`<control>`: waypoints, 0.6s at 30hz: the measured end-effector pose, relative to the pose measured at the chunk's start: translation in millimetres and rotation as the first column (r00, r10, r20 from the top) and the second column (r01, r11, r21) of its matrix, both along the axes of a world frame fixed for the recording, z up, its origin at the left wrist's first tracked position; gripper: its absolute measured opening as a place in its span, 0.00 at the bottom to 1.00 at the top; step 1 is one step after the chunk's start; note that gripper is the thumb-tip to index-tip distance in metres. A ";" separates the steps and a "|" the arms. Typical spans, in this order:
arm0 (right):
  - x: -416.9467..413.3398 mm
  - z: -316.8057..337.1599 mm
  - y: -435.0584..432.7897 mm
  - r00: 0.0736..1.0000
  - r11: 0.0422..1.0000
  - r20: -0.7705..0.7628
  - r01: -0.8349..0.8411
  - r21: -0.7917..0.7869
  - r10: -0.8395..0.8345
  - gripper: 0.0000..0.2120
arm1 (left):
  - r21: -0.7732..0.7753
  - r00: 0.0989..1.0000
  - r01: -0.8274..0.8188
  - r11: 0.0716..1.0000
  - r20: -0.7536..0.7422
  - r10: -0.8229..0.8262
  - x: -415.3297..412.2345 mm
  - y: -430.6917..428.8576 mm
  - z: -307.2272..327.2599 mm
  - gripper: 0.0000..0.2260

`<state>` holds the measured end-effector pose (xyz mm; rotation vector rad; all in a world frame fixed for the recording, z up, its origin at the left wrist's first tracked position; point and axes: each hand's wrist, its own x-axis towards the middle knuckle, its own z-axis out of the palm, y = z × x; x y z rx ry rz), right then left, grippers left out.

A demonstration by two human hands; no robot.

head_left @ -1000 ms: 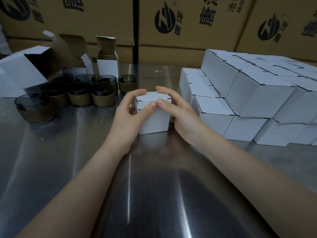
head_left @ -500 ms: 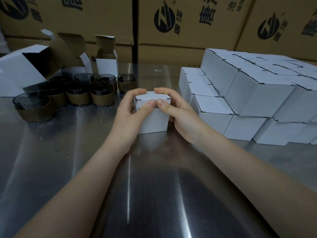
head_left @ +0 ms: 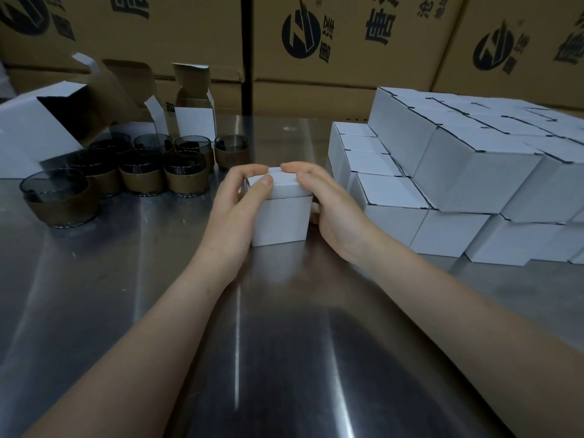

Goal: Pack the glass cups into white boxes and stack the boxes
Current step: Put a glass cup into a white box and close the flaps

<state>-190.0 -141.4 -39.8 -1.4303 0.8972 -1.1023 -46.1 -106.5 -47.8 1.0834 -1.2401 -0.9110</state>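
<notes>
Box (head_left: 281, 219) is gripped at the lid (head_left: 284, 184) by left hand (head_left: 235, 205) and right hand (head_left: 330, 205) alike, and the stack (head_left: 458, 172) is parked just beside the right one

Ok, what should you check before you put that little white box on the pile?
1. Left hand and right hand hold the white box: ok.
2. Lid folded down: ok.
3. Lid fully tucked in: cannot tell.
4. Something packed inside this box: cannot tell.
5. Stack of white boxes has a free lower step: ok.
6. More glass cups waiting on the left: ok.
</notes>
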 end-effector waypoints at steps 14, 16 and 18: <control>-0.7 0.1 1.5 1.000 1.000 -0.026 0.005 0.011 -0.005 0.12 | 0.032 1.000 0.022 0.999 -0.003 -0.022 -2.3 1.8 3.2 0.12; -1.2 -0.1 1.5 1.000 1.000 -0.028 0.004 0.009 -0.004 0.11 | 0.029 1.000 0.023 0.999 0.002 -0.023 -2.2 1.5 3.0 0.12; -1.8 0.4 1.4 1.000 1.000 -0.028 0.005 0.013 -0.005 0.12 | 0.033 1.000 0.024 0.999 -0.002 -0.024 -2.2 1.1 2.9 0.13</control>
